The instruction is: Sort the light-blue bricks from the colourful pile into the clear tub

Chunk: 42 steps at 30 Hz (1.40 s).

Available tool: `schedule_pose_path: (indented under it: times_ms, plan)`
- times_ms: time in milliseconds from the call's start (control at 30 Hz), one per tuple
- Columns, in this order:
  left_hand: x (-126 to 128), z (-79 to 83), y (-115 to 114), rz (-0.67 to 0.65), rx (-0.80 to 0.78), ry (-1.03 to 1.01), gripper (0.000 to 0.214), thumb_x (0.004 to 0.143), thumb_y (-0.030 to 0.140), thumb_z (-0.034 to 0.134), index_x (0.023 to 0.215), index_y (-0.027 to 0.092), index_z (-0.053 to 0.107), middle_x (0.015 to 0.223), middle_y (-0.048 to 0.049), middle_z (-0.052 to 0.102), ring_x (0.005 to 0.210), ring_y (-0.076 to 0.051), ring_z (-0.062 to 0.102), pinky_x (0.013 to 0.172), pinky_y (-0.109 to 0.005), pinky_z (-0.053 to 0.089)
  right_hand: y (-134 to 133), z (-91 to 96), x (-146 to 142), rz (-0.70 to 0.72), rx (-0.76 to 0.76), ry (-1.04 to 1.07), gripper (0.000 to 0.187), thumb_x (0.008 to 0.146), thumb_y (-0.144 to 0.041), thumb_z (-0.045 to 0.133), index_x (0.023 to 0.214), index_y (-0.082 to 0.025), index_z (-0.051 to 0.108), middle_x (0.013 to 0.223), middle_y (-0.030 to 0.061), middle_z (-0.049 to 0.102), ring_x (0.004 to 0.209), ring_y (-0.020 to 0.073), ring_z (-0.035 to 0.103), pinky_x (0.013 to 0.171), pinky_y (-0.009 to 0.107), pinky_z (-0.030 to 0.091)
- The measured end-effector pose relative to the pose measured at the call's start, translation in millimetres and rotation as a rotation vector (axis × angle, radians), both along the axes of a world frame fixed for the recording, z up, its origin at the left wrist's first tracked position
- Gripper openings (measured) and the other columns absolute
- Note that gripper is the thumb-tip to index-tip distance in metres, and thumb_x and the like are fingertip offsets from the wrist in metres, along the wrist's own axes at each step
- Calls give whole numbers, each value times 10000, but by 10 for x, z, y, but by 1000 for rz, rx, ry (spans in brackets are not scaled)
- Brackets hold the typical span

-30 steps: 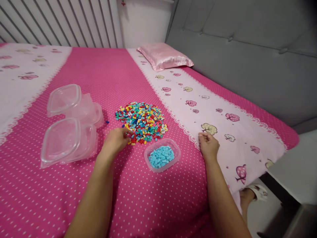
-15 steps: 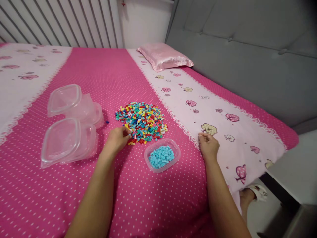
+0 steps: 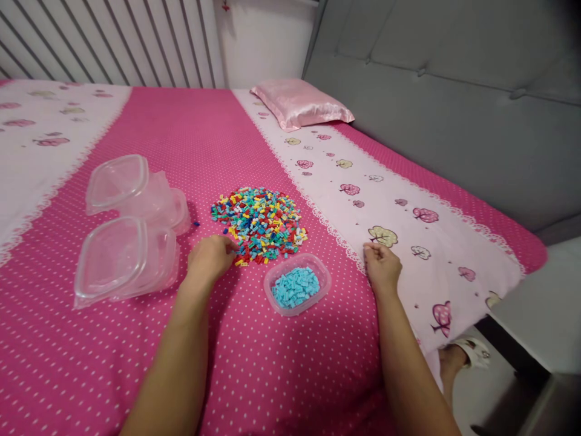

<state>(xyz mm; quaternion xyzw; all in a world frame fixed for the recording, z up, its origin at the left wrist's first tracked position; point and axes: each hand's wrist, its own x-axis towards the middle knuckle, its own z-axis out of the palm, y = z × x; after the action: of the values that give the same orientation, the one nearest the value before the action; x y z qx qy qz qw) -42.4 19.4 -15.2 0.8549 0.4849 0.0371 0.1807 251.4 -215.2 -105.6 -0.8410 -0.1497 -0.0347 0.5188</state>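
Observation:
A heap of small multicoloured toy bricks (image 3: 265,218) lies on the bed. At its lower left edge is my left hand (image 3: 211,257), with thumb and fingers pinched together. Whatever lies between those fingertips is too small or hidden to make out. An oval clear plastic container (image 3: 323,289) sits in front of the heap, holding many light blue bricks (image 3: 296,287). Well to the right of the container, my right hand (image 3: 382,265) rests closed on the white strip of the bedspread. Its curled fingers hide anything inside.
Stacked clear plastic containers (image 3: 111,257) stand on the left of the bedspread (image 3: 181,133), with more stacked containers (image 3: 120,181) behind. A loose blue brick (image 3: 196,224) lies beside them. Farther back are a pink pillow (image 3: 299,103) and the grey headboard (image 3: 436,109).
My left hand has drawn back slightly to the left along the heap's edge. A dark blue brick now shows near the hand. My right hand keeps its place.

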Motion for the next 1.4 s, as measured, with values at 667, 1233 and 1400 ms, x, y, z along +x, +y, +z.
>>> schedule_pose_path:
  times_ms: [667, 1233, 1400]
  plan:
    - [118, 223, -126, 214, -859, -1087, 99, 659, 169, 655, 727, 176, 583, 712, -15, 649, 627, -112, 593, 620, -217, 484, 3, 48, -28, 2, -10, 4, 347, 685, -409, 595, 873, -151, 731, 684, 47, 675, 595, 173, 567, 644, 302, 459]
    - [227, -92, -91, 16, -537, -527, 191, 574, 289, 646, 692, 168, 734, 530, 1, 615, 499, -137, 482, 513, -247, 347, 5, 0, -3, 2, 6, -5, 346, 688, -407, 599, 872, -145, 731, 657, 40, 661, 591, 167, 561, 629, 293, 454]
    - [164, -70, -40, 98, -263, -339, 361, 671, 303, 556, 939, 149, 743, 441, 36, 480, 453, -143, 445, 477, -252, 281, 8, 13, -8, -2, 8, 6, 341, 679, -397, 600, 870, -147, 733, 655, 36, 656, 592, 166, 560, 637, 294, 455]
